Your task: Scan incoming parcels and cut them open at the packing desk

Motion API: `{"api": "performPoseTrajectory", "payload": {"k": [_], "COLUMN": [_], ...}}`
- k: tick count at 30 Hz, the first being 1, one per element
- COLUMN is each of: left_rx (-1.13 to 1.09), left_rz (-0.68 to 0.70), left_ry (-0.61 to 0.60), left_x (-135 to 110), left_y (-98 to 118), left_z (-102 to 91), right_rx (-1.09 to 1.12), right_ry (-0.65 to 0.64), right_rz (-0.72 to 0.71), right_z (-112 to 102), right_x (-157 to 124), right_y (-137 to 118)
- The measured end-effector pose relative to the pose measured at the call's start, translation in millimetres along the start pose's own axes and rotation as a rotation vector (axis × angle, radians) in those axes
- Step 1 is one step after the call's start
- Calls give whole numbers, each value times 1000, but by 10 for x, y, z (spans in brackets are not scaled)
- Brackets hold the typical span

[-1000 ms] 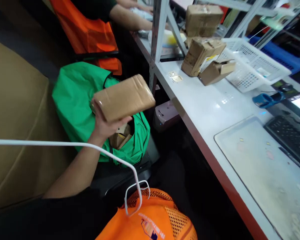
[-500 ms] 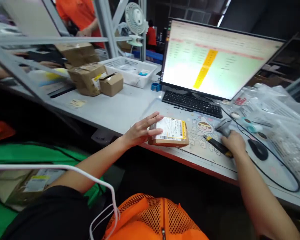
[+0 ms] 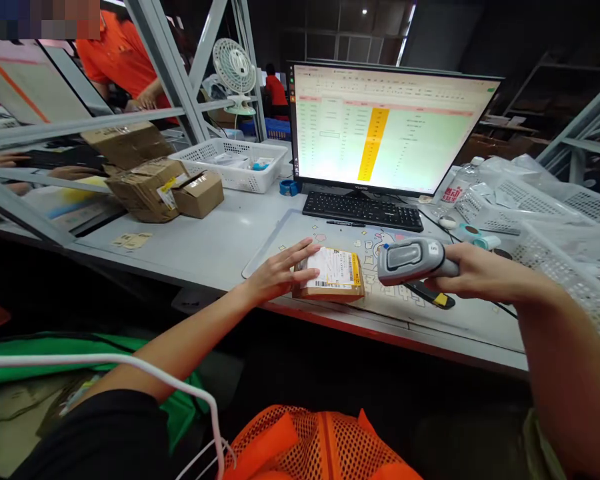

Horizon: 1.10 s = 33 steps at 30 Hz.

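Observation:
A small cardboard box [image 3: 334, 272] with a white and yellow shipping label faces up near the desk's front edge. My left hand [image 3: 283, 272] grips its left end, fingers over the far side and thumb on the label. To the right, my right hand [image 3: 467, 272] is closed around the handle of a grey barcode scanner [image 3: 413, 260], lifted above the desk mat. The scanner's head points left toward the box, a small gap away. Partly hidden beneath it lies a black and yellow box cutter [image 3: 437, 297].
Behind the mat stand a black keyboard [image 3: 363, 210] and a lit monitor [image 3: 380, 130]. Cardboard boxes [image 3: 147, 190] and a white basket [image 3: 260, 177] are at the back left. Plastic baskets [image 3: 575, 247] crowd the right. A co-worker in orange [image 3: 125, 60] stands beyond the metal frame.
My right hand has picked up the scanner from the desk and brought it up and left, toward the box. My left hand keeps its hold on the box.

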State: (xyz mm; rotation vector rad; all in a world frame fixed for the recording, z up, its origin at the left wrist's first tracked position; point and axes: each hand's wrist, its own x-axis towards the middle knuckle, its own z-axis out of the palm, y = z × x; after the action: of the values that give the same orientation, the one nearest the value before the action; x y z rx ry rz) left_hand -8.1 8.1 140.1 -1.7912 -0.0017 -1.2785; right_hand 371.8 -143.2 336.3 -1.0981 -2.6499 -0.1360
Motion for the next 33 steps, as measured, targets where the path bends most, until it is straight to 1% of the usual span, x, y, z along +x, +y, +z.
{"api": "performPoseTrajectory", "payload": {"k": [2,3,4,5,6,9,11,12,14,16,17,19,20,22,23,24,25,27,29,31,33], "left_rx": [-17,-24,-32,-44,-67,-210,-331,-376,-417,-394,-371,-314,-291,-264,-253,-244,-235,-220,-215,-217,-228], "left_rz": [-15,-43,-97,-184,-304,-793,-1071,-1166,-1278,-1321,-1328,-1330,-1331,-1331,-1328,-1325,-1322,-1332,-1354,-1367,-1361], "left_ry": [-1,-2,-2,-1,-2,-39,-98,-127,-171,-188,-190,-205,-218,-243,-252,-257,-262,-277,-294,-301,-288], "left_x": [-28,-56,-93,-138,-188,-330,-391,-408,-427,-439,-445,-461,-469,-482,-487,-490,-490,-481,-466,-453,-450], "left_y": [12,26,46,71,99,177,209,216,221,217,214,210,208,204,202,199,196,190,188,192,197], "left_z": [-4,-12,-22,-35,-48,-79,-81,-74,-38,18,48,102,121,141,143,141,137,125,113,103,97], "right_rx": [-22,-43,-79,-131,-203,-427,-529,-569,-628,-660,-666,-677,-688,-741,-774,-795,-806,-789,-747,-718,-691], "right_ry": [-14,12,56,112,177,340,426,456,479,453,428,402,414,513,564,592,592,509,399,346,299], "right_rz": [-87,-92,-61,0,100,467,637,699,781,821,834,853,851,804,747,687,635,572,584,614,652], "right_z": [12,24,41,65,99,254,390,457,555,561,522,371,272,67,-25,-105,-171,-264,-314,-344,-370], "right_x": [80,128,178,231,286,458,551,582,609,605,604,637,685,861,989,1139,1303,1634,1912,2103,2211], "right_y": [11,67,155,273,416,908,1200,1312,1453,1486,1468,1387,1335,1235,1202,1187,1195,1272,1399,1514,1579]}}
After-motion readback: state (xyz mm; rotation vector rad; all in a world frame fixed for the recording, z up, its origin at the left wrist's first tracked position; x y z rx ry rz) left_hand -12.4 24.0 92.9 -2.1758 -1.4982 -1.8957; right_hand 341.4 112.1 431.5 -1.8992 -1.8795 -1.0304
